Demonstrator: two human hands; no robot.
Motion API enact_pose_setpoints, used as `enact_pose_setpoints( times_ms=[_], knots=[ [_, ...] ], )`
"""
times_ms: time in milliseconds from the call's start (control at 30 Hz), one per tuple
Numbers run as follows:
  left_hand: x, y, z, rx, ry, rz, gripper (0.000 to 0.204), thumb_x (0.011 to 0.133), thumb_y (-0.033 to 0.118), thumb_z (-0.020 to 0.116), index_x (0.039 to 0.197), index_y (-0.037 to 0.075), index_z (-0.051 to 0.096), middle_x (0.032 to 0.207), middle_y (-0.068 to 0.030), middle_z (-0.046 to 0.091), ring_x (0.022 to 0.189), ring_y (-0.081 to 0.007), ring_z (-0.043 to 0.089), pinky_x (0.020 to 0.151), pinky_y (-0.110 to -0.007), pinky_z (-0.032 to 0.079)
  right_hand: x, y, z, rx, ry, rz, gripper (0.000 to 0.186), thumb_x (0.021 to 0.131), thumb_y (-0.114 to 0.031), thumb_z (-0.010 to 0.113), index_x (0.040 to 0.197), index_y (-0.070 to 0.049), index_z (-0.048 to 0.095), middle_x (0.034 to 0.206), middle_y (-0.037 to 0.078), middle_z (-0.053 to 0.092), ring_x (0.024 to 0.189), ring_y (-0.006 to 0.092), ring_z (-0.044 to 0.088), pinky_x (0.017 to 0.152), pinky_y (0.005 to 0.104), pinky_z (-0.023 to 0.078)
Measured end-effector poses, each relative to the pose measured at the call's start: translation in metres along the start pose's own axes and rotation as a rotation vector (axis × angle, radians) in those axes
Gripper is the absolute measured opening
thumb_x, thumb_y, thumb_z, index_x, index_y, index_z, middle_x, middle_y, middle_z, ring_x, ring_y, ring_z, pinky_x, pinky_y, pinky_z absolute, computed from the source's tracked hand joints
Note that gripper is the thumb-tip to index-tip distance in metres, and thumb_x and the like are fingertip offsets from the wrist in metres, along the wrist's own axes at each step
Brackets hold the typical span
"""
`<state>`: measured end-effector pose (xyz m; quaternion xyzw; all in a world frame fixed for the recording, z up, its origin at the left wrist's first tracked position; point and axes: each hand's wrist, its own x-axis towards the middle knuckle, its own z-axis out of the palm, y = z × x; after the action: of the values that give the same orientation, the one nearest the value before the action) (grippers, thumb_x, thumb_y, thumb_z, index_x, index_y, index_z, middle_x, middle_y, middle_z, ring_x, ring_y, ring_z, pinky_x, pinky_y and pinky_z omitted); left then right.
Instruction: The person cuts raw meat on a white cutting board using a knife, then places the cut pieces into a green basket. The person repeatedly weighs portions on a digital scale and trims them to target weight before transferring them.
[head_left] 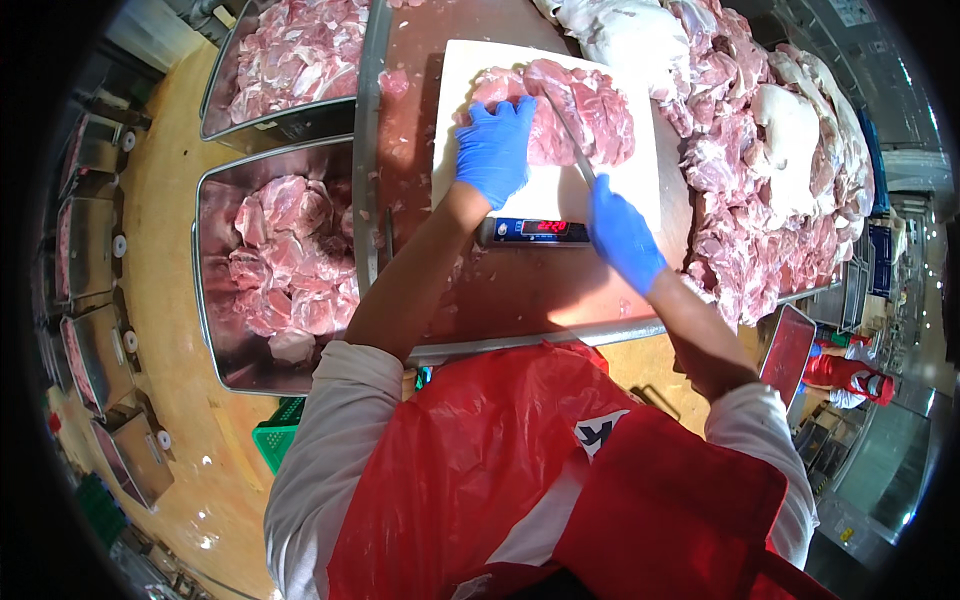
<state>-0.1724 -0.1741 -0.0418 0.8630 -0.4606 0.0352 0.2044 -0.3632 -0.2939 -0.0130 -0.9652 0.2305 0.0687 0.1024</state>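
Note:
My left hand [492, 150], in a blue glove, rests with spread fingers on pink raw meat [610, 110] lying on a white board [470, 60]. My right hand [622, 232], also gloved in blue, is closed on the handle of a long knife [575, 145], whose blade crosses the meat diagonally toward the top left. Below the board, between my wrists, sits a digital scale [535, 232] with a lit red display. The board appears to rest on that scale. Both forearms reach in from the lower edge over a red apron.
A large heap of meat [730, 230] covers the table's right side. Steel bins of meat [280, 270] [285, 60] stand left of the reddish table surface [520, 300]. A green crate [280, 435] is below. Wheeled bins [90, 355] line the far left. A co-worker [850, 372] in red is at the right.

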Motion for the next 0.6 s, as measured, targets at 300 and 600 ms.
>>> enact_pose_setpoints(
  times_ms=[300,600],
  knots=[
    [0.009,0.011,0.010,0.304,0.046,-0.033,0.051,0.081,0.008,0.063,0.130,0.008,0.050,0.096,-0.0183,0.065,0.091,-0.0397,0.065,0.076,-0.054,0.052,0.076,0.001,-0.010,-0.011,-0.067,-0.174,0.020,0.095,-0.006,0.043,0.111,0.006,0.043,0.079,0.030,0.066,0.076,0.0461,0.068,0.067,0.0540,0.054],
    [0.032,-0.031,-0.023,-0.395,0.001,-0.108,0.058,0.080,0.017,0.068,0.133,-0.001,0.057,0.115,-0.0210,0.070,0.099,-0.0376,0.070,0.085,-0.044,0.056,-0.088,0.010,0.024,0.425,0.000,0.107,0.024,0.101,-0.017,0.053,0.113,0.002,0.042,0.067,0.028,0.060,0.060,0.0501,0.060,0.050,0.0560,0.043]
  ],
)
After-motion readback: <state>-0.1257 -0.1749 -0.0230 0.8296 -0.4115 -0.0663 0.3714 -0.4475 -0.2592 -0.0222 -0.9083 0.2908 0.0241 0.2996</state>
